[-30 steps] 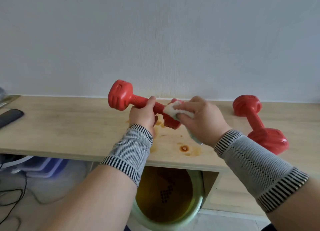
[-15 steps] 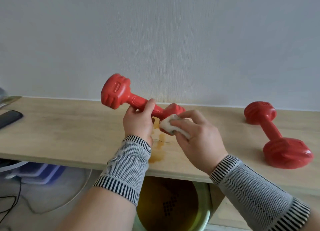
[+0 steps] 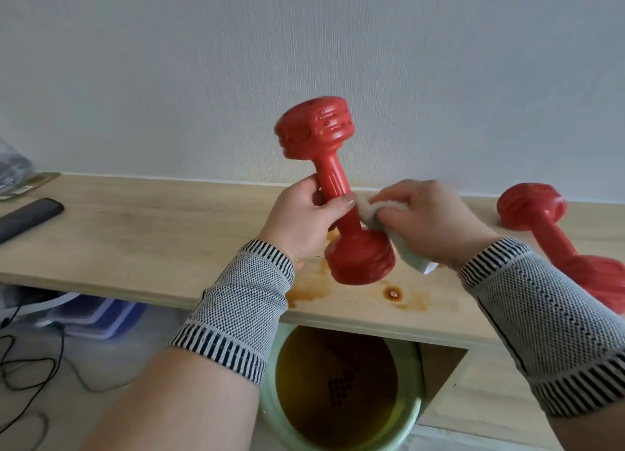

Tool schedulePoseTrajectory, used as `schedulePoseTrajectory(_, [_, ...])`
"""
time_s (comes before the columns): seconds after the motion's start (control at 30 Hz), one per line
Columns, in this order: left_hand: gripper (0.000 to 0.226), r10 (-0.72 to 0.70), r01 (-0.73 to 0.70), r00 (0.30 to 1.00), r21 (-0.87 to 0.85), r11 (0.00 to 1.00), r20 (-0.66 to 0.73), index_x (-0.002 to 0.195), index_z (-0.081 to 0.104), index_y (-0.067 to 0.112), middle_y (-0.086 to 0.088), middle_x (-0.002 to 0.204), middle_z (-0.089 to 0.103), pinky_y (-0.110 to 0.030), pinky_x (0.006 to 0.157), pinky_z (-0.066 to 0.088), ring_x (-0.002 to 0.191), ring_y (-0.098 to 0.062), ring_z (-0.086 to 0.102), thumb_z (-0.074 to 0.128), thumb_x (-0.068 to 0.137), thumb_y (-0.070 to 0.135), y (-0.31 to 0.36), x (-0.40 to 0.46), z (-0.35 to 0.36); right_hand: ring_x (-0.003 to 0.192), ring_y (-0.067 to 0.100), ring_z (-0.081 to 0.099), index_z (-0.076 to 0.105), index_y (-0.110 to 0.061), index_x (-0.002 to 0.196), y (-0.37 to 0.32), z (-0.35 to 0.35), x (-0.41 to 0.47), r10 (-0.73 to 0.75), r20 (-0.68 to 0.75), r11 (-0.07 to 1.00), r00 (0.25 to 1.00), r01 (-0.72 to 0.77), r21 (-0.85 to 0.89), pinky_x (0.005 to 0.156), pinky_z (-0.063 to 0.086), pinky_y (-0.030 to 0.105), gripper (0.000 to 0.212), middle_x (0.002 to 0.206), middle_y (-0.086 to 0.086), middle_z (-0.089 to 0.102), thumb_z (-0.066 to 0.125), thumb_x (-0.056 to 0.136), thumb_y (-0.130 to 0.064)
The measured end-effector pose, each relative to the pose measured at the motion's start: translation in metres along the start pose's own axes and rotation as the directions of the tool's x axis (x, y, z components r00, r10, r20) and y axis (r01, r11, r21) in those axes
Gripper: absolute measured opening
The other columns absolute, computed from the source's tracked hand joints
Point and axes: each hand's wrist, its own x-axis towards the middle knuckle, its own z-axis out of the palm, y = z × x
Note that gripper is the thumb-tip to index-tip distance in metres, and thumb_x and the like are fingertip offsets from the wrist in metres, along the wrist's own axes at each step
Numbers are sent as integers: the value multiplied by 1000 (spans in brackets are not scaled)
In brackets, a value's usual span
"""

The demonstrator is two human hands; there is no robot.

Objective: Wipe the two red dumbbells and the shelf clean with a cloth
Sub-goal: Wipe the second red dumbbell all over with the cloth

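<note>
Both hands are raised over the front part of the wooden shelf (image 3: 142, 244), each wrist in a grey knitted band with black-and-white striped edges. Left hand (image 3: 301, 220) grips the ribbed handle of the held dumbbell (image 3: 333, 193), fingers and thumb curled round it. Right hand (image 3: 429, 220) pinches a bunched whitish cloth (image 3: 372, 214), which is pressed against the handle just above the lower head; a pale green-white tail of the cloth hangs below the palm.

The held dumbbell stands nearly upright, its long axis tilted a little, top head leaning left and away, lower head nearest the camera and clear of the shelf. It is glossy red, with blocky, grooved heads.

Below the held dumbbell, brown stains (image 3: 392, 293) mark the pale wood grain near the shelf's front edge. Under the shelf, beneath those stains, sits a round pale green basin (image 3: 411, 420) holding brownish liquid.

Right of the held dumbbell, the second dumbbell (image 3: 531, 203) lies on the shelf, long axis running from the wall toward the front edge, its near head partly hidden by the right wrist. Far left of the held dumbbell lies a dark flat bar-shaped object (image 3: 30, 215). Behind everything stands a white textured wall (image 3: 304, 45).
</note>
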Motion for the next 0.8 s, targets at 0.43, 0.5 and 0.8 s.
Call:
schedulePoseTrajectory(0.43, [20, 20, 1, 988, -136, 991, 153, 102, 62, 22, -11, 99, 72, -39, 82, 58, 86, -19, 68, 60, 91, 5, 6, -4, 3, 63, 11, 58, 68, -23, 65, -5, 1, 1, 115, 189, 992, 975, -104, -71, 56, 43, 24, 21, 61, -5, 64, 60, 84, -22])
schedulePoseTrajectory(0.5, [21, 30, -5, 981, -127, 992, 194, 103, 62, 21, -5, 93, 72, -32, 75, 56, 83, -15, 67, 59, 91, 4, 7, -6, 5, 59, 7, 56, 67, -24, 61, -2, 1, 2, 157, 255, 988, 954, -149, -51, 58, 41, 23, 23, 57, -9, 62, 61, 83, -22])
schedulePoseTrajectory(0.8, [26, 7, 0, 998, -119, 993, 62, 106, 61, 26, -10, 103, 72, -46, 81, 57, 92, -30, 69, 66, 88, 8, 3, -4, 0, 65, 3, 57, 70, -27, 72, -7, -5, 0, 66, 237, 997, 969, -54, -56, 52, 38, 17, 13, 67, -10, 64, 64, 83, -30])
